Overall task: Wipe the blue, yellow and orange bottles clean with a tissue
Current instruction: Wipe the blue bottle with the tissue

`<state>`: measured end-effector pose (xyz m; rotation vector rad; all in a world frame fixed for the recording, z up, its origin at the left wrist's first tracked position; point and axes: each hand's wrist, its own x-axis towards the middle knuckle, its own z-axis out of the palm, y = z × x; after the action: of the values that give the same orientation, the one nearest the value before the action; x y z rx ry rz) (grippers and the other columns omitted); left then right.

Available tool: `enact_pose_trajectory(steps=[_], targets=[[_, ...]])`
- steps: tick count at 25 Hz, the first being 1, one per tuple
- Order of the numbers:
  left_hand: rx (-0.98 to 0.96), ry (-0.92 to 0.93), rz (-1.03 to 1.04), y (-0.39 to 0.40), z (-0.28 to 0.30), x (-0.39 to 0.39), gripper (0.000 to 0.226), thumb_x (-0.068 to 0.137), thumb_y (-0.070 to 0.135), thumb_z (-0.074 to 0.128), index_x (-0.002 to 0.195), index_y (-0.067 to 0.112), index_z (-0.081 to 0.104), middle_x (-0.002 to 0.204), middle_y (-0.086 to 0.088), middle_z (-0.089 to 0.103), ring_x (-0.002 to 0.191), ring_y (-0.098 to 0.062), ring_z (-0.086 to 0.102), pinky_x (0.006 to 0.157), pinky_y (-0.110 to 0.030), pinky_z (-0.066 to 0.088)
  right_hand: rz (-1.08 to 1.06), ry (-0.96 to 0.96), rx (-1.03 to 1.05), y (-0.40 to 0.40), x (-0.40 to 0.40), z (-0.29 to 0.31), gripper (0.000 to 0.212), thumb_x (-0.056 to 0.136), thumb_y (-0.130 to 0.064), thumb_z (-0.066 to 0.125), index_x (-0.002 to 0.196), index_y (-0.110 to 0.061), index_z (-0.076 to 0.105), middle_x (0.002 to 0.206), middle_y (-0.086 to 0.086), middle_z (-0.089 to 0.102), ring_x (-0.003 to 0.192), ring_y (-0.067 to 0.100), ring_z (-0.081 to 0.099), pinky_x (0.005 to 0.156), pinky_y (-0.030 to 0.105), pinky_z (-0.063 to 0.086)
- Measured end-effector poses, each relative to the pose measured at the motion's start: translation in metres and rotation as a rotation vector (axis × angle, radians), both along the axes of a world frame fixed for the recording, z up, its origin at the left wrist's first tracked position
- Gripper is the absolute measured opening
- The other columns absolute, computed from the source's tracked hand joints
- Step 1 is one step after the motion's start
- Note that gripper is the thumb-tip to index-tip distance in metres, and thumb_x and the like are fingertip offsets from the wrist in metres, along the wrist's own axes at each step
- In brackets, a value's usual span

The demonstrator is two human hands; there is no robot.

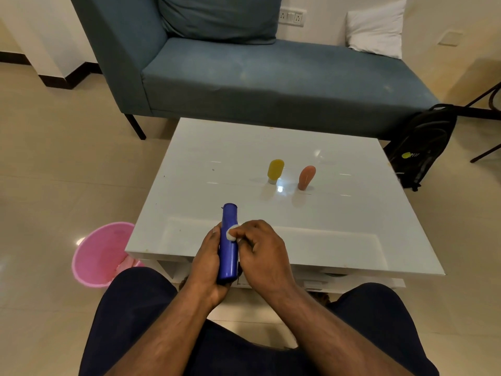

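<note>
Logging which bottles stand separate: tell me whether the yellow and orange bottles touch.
Apart. The head view shows bare white table between the yellow bottle and the orange bottle.

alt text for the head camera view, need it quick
A seated person's left hand holds a blue bottle while the right hand rubs it with a tissue. Yellow bottle and orange bottle stand on the white table.

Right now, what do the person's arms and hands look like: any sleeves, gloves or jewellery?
Both forearms are bare up to the frame's edge, with no sleeves in view. The left hand and right hand wear no gloves; no rings, watch or bands show. Dark navy trousers cover the legs below them.
</note>
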<state>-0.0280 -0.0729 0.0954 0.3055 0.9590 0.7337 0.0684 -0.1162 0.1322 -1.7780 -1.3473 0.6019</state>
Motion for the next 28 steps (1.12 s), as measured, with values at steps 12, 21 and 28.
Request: enact_pose_trajectory(steps=[12,21,28], targets=[[0.132,0.065,-0.106,-0.004,0.0,0.002,0.045,0.096,0.043,0.059,0.131,0.016,0.059,0.104,-0.014,0.073,0.078,-0.023,0.07,0.061,-0.036,0.058,-0.045,-0.142,-0.079,0.029,0.028,0.007,0.015,0.091,-0.016,0.055,0.097,-0.022,0.067,0.101,-0.006,0.059,0.087,0.005,0.052,0.083,0.019,0.045],[0.158,-0.007,-0.113,-0.002,0.002,0.001,0.051,0.085,0.038,0.068,0.132,0.021,0.06,0.11,-0.015,0.072,0.081,-0.026,0.071,0.065,-0.039,0.059,-0.145,0.12,-0.059,0.014,0.029,0.003,0.015,0.089,-0.017,0.058,0.092,-0.026,0.071,0.095,-0.014,0.065,0.087,0.001,0.06,0.072,0.011,0.046],[0.153,-0.001,-0.109,-0.002,0.002,0.0,0.045,0.088,0.037,0.067,0.13,0.022,0.061,0.115,-0.016,0.072,0.082,-0.027,0.072,0.066,-0.041,0.059,-0.195,0.305,-0.087,0.018,0.02,0.007,0.009,0.086,-0.027,0.063,0.085,-0.032,0.07,0.094,-0.017,0.065,0.08,0.003,0.063,0.062,0.022,0.055]])
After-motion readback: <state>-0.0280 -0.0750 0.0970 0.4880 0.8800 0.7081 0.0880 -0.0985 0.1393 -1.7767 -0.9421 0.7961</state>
